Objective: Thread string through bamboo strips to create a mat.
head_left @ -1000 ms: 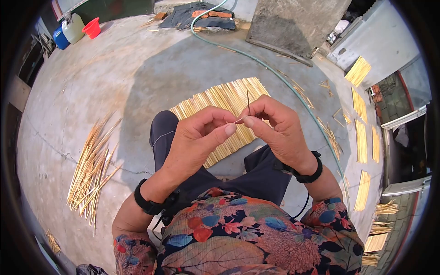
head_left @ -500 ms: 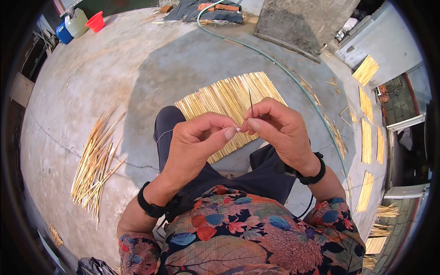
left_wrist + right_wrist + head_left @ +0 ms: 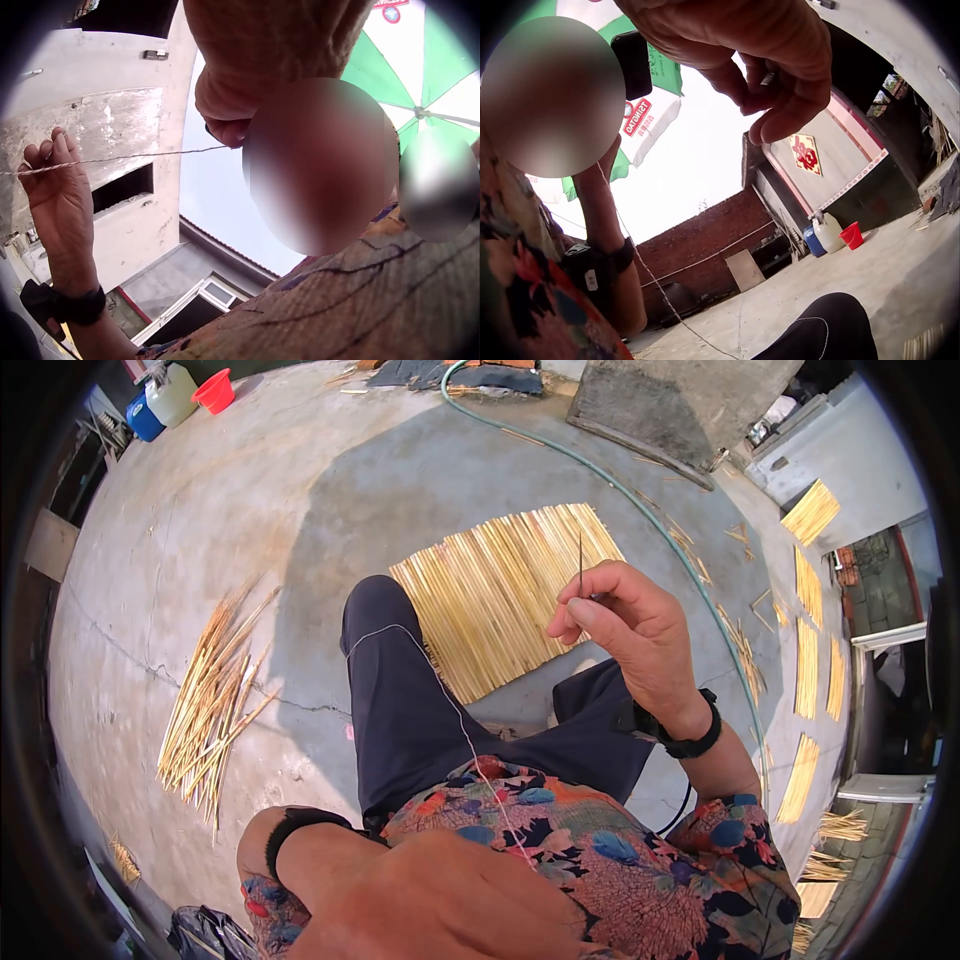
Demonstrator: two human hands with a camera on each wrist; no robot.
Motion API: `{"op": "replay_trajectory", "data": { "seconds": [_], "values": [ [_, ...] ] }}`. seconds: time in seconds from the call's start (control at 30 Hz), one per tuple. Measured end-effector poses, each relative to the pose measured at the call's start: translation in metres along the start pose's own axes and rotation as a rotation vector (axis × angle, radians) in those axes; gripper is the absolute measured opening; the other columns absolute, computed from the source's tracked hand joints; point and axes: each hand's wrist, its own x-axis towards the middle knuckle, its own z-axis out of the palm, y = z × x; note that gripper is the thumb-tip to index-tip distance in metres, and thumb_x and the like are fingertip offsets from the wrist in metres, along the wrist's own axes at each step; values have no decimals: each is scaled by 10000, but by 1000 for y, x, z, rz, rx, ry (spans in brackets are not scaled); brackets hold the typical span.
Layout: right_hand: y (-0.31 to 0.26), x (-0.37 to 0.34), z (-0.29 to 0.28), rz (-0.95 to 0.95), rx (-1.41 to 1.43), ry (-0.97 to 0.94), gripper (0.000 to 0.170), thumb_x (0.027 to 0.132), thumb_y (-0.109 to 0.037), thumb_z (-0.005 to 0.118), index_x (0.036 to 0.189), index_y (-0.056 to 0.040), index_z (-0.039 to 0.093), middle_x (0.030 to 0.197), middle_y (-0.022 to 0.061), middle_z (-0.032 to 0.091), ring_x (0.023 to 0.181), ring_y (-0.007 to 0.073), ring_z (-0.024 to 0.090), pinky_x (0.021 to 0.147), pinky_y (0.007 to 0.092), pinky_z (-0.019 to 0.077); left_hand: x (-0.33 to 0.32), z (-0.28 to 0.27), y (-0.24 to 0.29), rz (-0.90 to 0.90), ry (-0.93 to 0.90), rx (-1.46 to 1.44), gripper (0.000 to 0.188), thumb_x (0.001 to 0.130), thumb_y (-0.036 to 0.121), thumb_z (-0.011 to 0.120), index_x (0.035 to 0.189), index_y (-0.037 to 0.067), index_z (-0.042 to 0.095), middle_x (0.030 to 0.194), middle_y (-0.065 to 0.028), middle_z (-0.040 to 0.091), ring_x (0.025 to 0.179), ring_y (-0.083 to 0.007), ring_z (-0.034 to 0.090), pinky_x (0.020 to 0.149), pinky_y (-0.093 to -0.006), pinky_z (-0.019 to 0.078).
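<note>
While one right hand (image 3: 640, 635) pinches one thin needle (image 3: 581, 560) pointing up, one thread (image 3: 455, 705) runs over the left knee (image 3: 380, 605) and up to one left hand (image 3: 430, 900) near the face; I can't tell how its fingers grip. One stick mat (image 3: 490, 600) lies on the ground past the knees. One big loose stick pile (image 3: 210, 710) lies to the left, and one red bucket (image 3: 213, 394) stands farther off.

The shirt (image 3: 620, 850) carries red, orange and blue flowers and leaves over a dark ground. The trousers (image 3: 400, 710) are dark navy, the wristband (image 3: 697, 735) black. The stalk mat (image 3: 500, 600) is striped in golden and pale yellow. The hose (image 3: 690, 575) is blue-green, the far-left bucket (image 3: 213, 393) red, and the umbrella (image 3: 439, 60) has green and white panels. The thread (image 3: 462, 728) looks whitish, faintly pink.
</note>
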Motion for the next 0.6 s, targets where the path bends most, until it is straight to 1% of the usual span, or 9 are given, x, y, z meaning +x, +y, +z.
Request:
{"op": "replay_trajectory", "data": {
  "seconds": [0.03, 0.1, 0.23, 0.3, 0.4, 0.43, 0.5, 0.53, 0.6],
  "values": [
    [1, -1, 1, 12, 7, -4, 136, 852, -79, 521, 950, 12, 542, 891, 38, 556, 767, 92, 569, 649, 201, 446, 1, -5, -4, -9, 10, 3, 81, 654, 13, 656, 733, -2, 647, 586, -37, 512, 369, -78, 376, 317, -215, 215],
    [0, -2, 0, 25, -9, -3, 129, 851, -68, 516, 949, 14, 540, 895, 43, 556, 767, 94, 568, 649, 203, 446, 5, -20, -17, 209, -248, -36, 80, 643, -2, 648, 722, -6, 639, 594, -48, 517, 374, -75, 371, 318, -217, 214],
    [-1, -2, -1, -12, -19, 10, 124, 850, -62, 513, 946, 13, 539, 894, 45, 557, 763, 94, 568, 650, 204, 447, 4, -14, -15, 245, -219, 23, 60, 647, -11, 638, 706, -10, 628, 597, -60, 519, 374, -81, 363, 319, -216, 212],
    [-2, -3, -2, -3, -15, 26, 120, 849, -61, 513, 941, 12, 539, 890, 44, 557, 762, 94, 568, 651, 205, 447, 3, -6, -18, 242, -55, 9, 35, 661, -9, 620, 695, -15, 618, 608, -76, 527, 371, -90, 353, 321, -218, 210],
    [-3, -5, -4, -7, -39, 27, 114, 850, -57, 511, 936, 13, 539, 885, 43, 557, 761, 93, 568, 651, 204, 446, 1, 0, -12, 175, 25, -36, 26, 678, 3, 606, 688, -20, 610, 606, -86, 531, 369, -96, 344, 322, -222, 208],
    [-3, -6, -4, -3, -37, 25, 114, 850, -57, 511, 936, 13, 539, 885, 43, 557, 761, 93, 568, 651, 204, 446, 3, -2, -13, 172, 28, -34, 26, 678, 3, 606, 688, -20, 610, 606, -86, 531, 369, -96, 344, 322, -222, 208],
    [-3, -8, -4, -4, -62, 25, 109, 849, -52, 512, 932, 12, 540, 876, 41, 557, 760, 93, 568, 651, 204, 446, 11, -8, -18, 296, -114, -88, 37, 688, 11, 597, 683, -24, 605, 596, -90, 530, 367, -95, 337, 321, -227, 207],
    [-3, -9, -3, -2, -60, 23, 109, 849, -52, 512, 932, 12, 540, 876, 41, 557, 760, 93, 568, 651, 204, 446, 9, -6, -18, 294, -112, -86, 37, 688, 11, 597, 683, -24, 605, 596, -90, 530, 367, -95, 337, 321, -227, 207],
    [-3, -10, -4, -14, -44, 30, 108, 848, -48, 514, 933, 13, 541, 863, 38, 557, 759, 92, 568, 654, 203, 446, 2, 0, -18, 280, 14, -69, 43, 694, 15, 595, 677, -23, 605, 586, -89, 530, 365, -91, 334, 318, -222, 201]
  ]
}}
